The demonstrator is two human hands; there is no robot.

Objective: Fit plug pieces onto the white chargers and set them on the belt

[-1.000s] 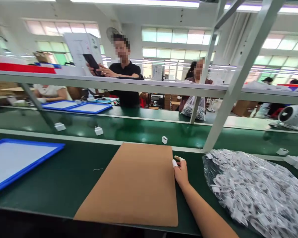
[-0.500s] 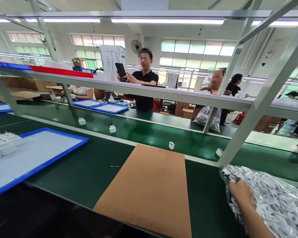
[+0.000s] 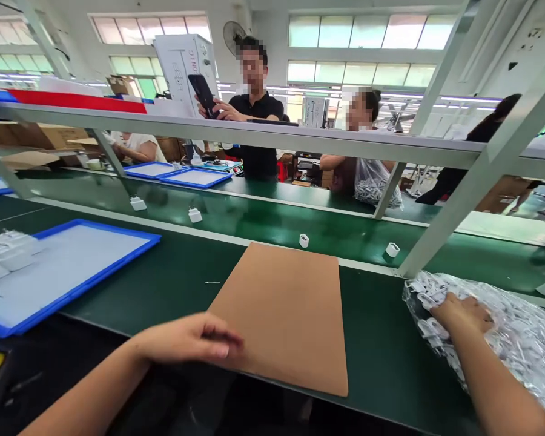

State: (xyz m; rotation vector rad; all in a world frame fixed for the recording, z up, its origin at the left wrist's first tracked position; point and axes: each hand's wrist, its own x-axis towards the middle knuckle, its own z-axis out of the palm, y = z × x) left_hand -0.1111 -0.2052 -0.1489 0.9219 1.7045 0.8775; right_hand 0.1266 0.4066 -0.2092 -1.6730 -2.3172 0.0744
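Behind a white printed box [image 3: 176, 69], a fan [image 3: 231, 37] sits between windows [image 3: 367, 31].

Your left hand [image 3: 188, 339], fingers loosely bent, is over the near-left edge of the cardboard sheet [image 3: 288, 309]. At two o'clock, your right hand [image 3: 465, 312] is at the clear bag [image 3: 522, 351] of white parts [image 3: 431, 290], fingertips hidden. White plugs [image 3: 11, 251] stand on a blue-rimmed tray [image 3: 95, 260] at ten o'clock; at twelve, a person [image 3: 257, 109] holds a phone [image 3: 203, 94].
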